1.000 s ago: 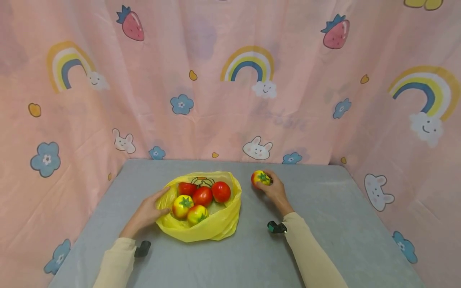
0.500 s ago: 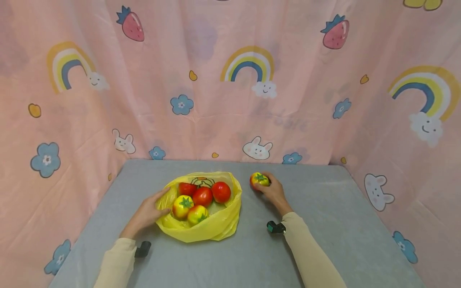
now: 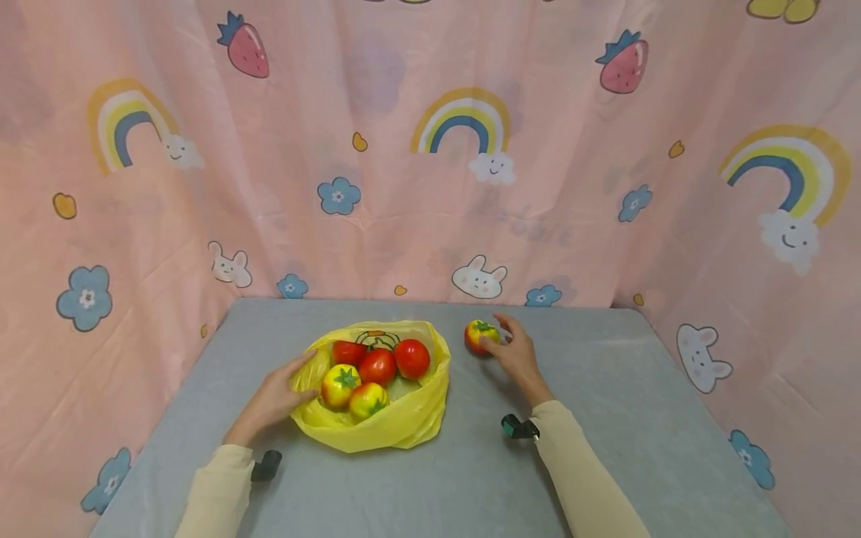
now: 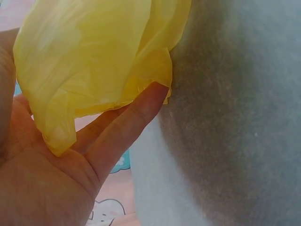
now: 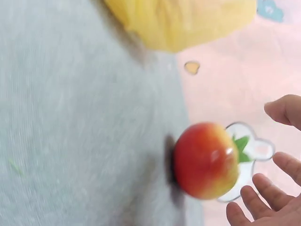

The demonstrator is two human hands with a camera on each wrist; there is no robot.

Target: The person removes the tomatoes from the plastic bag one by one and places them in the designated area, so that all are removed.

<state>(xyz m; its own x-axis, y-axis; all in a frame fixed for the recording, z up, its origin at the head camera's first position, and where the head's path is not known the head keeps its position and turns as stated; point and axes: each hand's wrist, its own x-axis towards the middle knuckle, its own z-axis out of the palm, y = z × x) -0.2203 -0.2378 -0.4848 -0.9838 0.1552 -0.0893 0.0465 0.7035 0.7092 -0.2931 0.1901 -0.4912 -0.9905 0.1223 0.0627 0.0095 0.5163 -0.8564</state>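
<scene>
Tomato point(image 3: 479, 336) on table point(image 3: 639, 388); right hand point(image 3: 519, 360) beside, fingers apart; left hand point(image 3: 274, 396) touches yellow bag point(image 3: 403, 426), fingers spread.

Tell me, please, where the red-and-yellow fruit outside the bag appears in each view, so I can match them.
Head: the loose fruit is right of centre, between the yellow bag and the right hand.
Left wrist: not in it.
Right wrist: right of centre, in the lower half.
Shared landmark: the yellow bag, in all three views.
</scene>
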